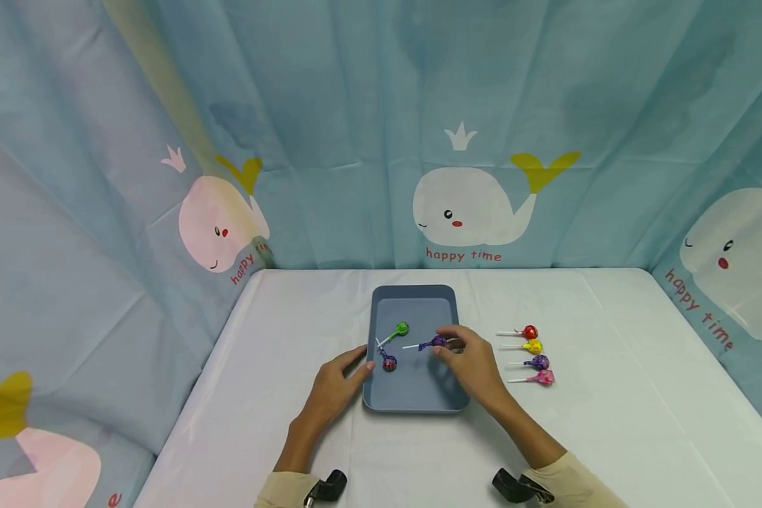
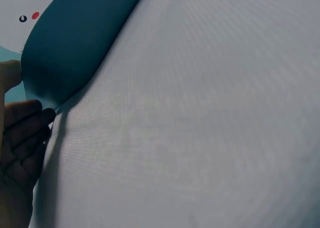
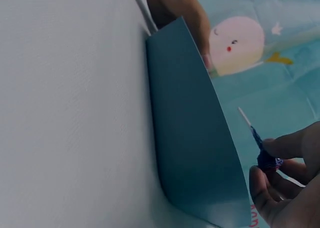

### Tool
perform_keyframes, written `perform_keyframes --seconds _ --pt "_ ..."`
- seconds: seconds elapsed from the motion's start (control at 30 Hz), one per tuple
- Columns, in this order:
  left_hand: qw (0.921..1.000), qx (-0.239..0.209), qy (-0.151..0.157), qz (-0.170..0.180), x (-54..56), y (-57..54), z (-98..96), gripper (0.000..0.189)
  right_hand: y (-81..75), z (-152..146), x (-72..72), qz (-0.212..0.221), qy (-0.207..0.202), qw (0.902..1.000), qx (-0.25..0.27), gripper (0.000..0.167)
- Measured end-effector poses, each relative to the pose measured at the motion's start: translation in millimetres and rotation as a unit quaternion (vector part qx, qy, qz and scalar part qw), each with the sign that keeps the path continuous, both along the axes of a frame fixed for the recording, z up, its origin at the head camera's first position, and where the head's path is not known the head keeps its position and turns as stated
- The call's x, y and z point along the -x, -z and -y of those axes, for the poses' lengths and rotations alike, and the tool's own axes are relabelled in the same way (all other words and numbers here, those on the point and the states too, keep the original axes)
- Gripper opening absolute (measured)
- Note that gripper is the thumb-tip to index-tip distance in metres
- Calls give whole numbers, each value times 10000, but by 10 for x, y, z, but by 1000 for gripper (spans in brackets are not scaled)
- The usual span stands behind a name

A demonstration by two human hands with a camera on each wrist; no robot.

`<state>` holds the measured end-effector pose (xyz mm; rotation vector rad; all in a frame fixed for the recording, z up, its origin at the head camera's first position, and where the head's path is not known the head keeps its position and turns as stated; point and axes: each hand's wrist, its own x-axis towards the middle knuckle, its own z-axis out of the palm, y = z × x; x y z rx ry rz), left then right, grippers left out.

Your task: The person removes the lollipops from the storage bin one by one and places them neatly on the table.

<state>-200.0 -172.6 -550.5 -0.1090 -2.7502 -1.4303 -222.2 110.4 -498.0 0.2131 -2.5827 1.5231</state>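
Note:
In the head view, a purple-wrapped lollipop [image 1: 431, 343] is pinched between the thumb and fingers of my right hand [image 1: 476, 367], above the tray's right half. Its white stick points left. The right wrist view shows the same lollipop [image 3: 269, 161] at the fingertips, higher than the tray rim. My left hand [image 1: 331, 390] grips the left edge of the blue-grey tray [image 1: 419, 396], thumb over the rim and fingers along the outer wall. Inside the tray lie a green lollipop [image 1: 403, 329] and a dark purple-and-red lollipop [image 1: 389, 363], their sticks meeting near the left wall.
Right of the tray, a column of lollipops lies on the white tablecloth [image 1: 622, 423]: red [image 1: 530, 331], yellow [image 1: 533, 346], purple [image 1: 539, 362] and pink [image 1: 545, 378], sticks pointing left. A whale-printed curtain [image 1: 343, 176] hangs behind the table and along its sides.

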Motion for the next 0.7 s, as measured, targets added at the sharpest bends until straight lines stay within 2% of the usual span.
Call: perform_keyframes --seconds 0.23,0.43,0.7 --pt "10000 -24 15 18 -7 -6 -1 60 -12 -226 -37 139 41 9999 -84 34" --pt "10000 -9 23 42 0 5 -9 61 -5 -459 -43 143 278 9993 -203 33" --pt "10000 9 36 72 -1 19 2 62 -27 -765 -56 85 503 9986 -119 35"
